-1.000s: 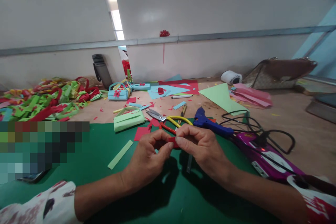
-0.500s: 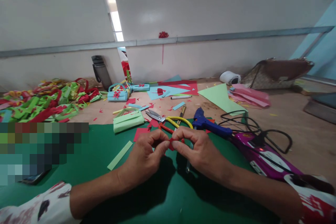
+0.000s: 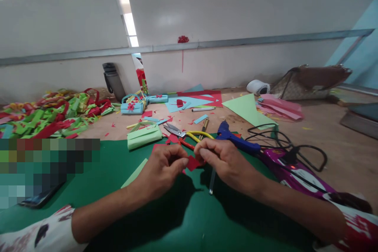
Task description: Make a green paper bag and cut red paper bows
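Both my hands meet over the green mat (image 3: 124, 220), pinching a small piece of red paper (image 3: 192, 163) between them. My left hand (image 3: 161, 171) grips its left side with curled fingers. My right hand (image 3: 224, 161) pinches its right side between thumb and forefinger. Just beyond my fingers lie scissors (image 3: 184, 135) with yellow and red handles. A clear glue stick (image 3: 212, 182) lies on the mat under my right hand. A blue glue gun (image 3: 236, 139) lies to the right of my right hand.
A folded light-green paper (image 3: 144, 135) and a green strip (image 3: 134, 173) lie left of my hands. Heaped green and red paper strips (image 3: 50, 112) fill the left. Blue paper baskets (image 3: 132, 104), a dark bottle (image 3: 113, 79), coloured sheets (image 3: 248, 108), black cords (image 3: 283, 141) and a brown bag (image 3: 310, 80) sit further back.
My hands have shifted slightly left and lower, working the red paper; more of it now shows between my fingers. The glue stick under my right hand is more exposed.
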A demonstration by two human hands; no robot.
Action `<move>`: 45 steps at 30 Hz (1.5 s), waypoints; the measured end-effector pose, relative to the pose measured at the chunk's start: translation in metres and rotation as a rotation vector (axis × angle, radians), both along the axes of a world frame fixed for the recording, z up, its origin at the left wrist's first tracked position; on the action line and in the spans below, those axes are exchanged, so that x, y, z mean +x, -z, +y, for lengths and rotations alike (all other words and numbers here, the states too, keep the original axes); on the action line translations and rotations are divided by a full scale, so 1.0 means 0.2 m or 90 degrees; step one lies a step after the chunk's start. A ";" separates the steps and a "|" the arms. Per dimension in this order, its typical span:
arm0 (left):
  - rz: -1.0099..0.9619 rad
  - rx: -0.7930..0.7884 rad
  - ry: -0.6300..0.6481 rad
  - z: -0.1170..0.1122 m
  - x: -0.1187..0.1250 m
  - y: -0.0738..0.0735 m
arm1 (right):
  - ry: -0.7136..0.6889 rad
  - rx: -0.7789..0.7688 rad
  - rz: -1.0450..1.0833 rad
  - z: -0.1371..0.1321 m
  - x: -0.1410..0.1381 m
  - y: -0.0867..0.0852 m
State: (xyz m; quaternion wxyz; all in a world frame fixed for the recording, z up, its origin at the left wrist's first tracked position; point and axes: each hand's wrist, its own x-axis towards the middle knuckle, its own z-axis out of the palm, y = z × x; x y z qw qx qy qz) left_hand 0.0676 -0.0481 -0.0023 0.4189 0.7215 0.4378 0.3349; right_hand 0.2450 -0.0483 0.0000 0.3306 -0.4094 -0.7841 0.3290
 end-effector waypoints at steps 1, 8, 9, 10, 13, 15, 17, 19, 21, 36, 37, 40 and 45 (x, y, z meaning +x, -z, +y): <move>-0.035 -0.031 -0.018 0.00 0.00 0.00 | 0.000 -0.031 0.015 0.00 0.00 0.00; -0.116 -0.126 -0.012 -0.01 0.01 0.03 | 0.022 -0.005 -0.062 -0.02 -0.03 0.02; -0.110 -0.128 -0.003 -0.02 0.01 0.03 | 0.025 0.001 -0.078 -0.03 -0.03 0.02; -0.105 -0.128 -0.002 -0.02 0.01 0.04 | 0.027 0.002 -0.093 -0.03 -0.03 0.03; -0.122 -0.128 -0.034 -0.03 0.02 0.05 | 0.016 -0.003 -0.112 -0.04 -0.03 0.04; -0.148 -0.140 -0.045 -0.04 0.03 0.06 | 0.002 0.000 -0.102 -0.04 -0.03 0.05; -0.160 -0.148 -0.043 -0.04 0.03 0.07 | -0.004 0.003 -0.089 -0.05 -0.03 0.06; -0.158 -0.149 -0.043 -0.05 0.04 0.08 | 0.001 0.006 -0.085 -0.05 -0.03 0.06; -0.162 -0.152 -0.046 -0.05 0.03 0.07 | 0.006 0.007 -0.088 -0.06 -0.03 0.06; -0.418 -0.307 -0.128 0.03 -0.04 0.07 | 0.143 0.208 -0.478 0.13 -0.03 0.02; -0.424 -0.303 -0.128 0.03 -0.05 0.06 | 0.154 0.198 -0.498 0.15 -0.04 0.03; -0.433 -0.292 -0.139 0.03 -0.06 0.05 | 0.166 0.161 -0.537 0.21 -0.08 0.07; -0.457 -0.261 -0.140 0.03 -0.07 0.03 | 0.171 0.125 -0.536 0.23 -0.11 0.07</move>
